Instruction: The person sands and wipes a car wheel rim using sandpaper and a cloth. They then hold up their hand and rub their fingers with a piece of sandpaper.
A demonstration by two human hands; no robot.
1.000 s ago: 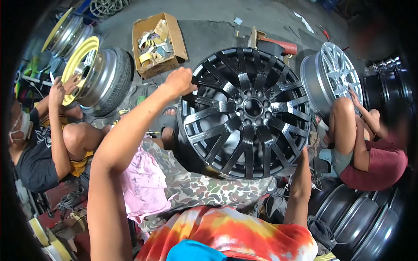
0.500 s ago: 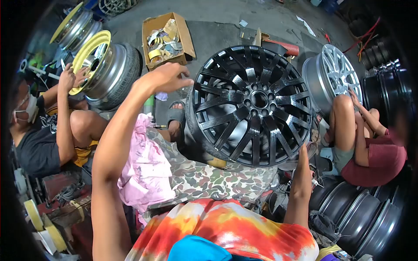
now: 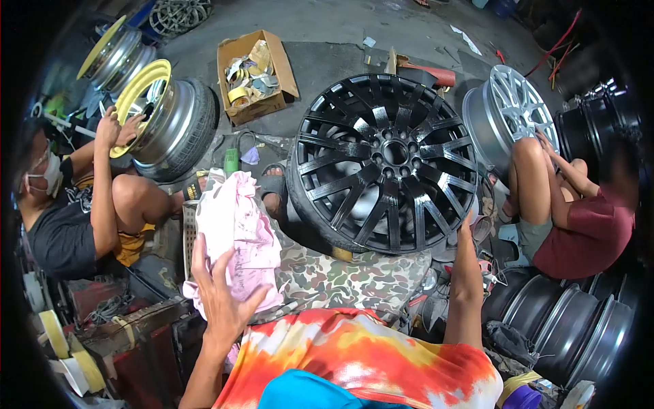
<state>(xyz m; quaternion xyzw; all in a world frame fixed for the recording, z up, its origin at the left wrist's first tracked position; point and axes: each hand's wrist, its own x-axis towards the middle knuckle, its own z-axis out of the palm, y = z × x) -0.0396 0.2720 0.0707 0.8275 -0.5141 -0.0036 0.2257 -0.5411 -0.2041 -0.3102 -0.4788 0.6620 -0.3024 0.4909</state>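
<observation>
A glossy black multi-spoke wheel (image 3: 390, 112) stands tilted in front of me, its face toward me and its lower edge by the camouflage trousers. My right hand (image 3: 467, 223) is at the wheel's lower right edge, mostly hidden behind the rim, so its fingers cannot be made out. Over my left thigh lies a crumpled pink cloth (image 3: 253, 249) with dark marks. My left hand (image 3: 223, 286) is at the near side of this cloth, fingers spread, with nothing gripped.
At left, a masked person works at a yellow-lipped wheel (image 3: 165, 126) beside a tyre. A person at right touches a silver wheel (image 3: 487, 112). A cardboard box (image 3: 255, 109) of scraps lies ahead; dark rims (image 3: 558, 327) stand at lower right.
My left hand has let go of the wheel's upper left edge and come down and back to the pink cloth, its fingers spreading. My right hand stays by the lower right rim.
</observation>
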